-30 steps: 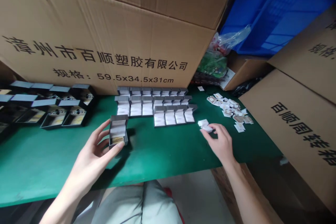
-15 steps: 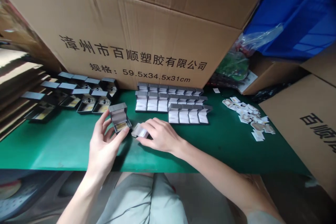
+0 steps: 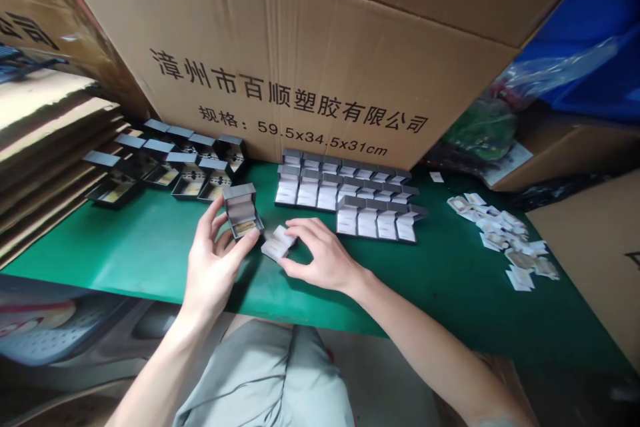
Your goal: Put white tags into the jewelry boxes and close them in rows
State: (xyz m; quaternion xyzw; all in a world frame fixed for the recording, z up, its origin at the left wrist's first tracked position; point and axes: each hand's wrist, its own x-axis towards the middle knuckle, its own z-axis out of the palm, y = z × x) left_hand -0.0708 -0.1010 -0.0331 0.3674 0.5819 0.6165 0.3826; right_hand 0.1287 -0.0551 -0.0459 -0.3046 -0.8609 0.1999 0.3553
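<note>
My left hand (image 3: 220,247) is closed around a small dark box (image 3: 239,203) with its lid raised. Pale lining shows in the lid and a gold-coloured strip lies at the bottom. Just to its right, my right hand (image 3: 323,250) pinches a small white padded insert (image 3: 279,243) between thumb and fingers, a little apart from the box. Behind my right hand stand rows of open boxes (image 3: 376,222) with white linings. More open dark boxes (image 3: 187,183), with yellowish bottoms, stand beyond my left hand.
A loose heap of small white and beige pieces (image 3: 505,237) lies on the green table (image 3: 415,300) at the right. A large printed carton (image 3: 300,33) walls off the back. Stacked cardboard sheets (image 3: 55,140) border the left, another carton (image 3: 585,233) the right.
The view has turned left, so the table's contents sit further right. The insert is tilted differently in my right hand, showing more of its surface. My left hand still holds the box.
</note>
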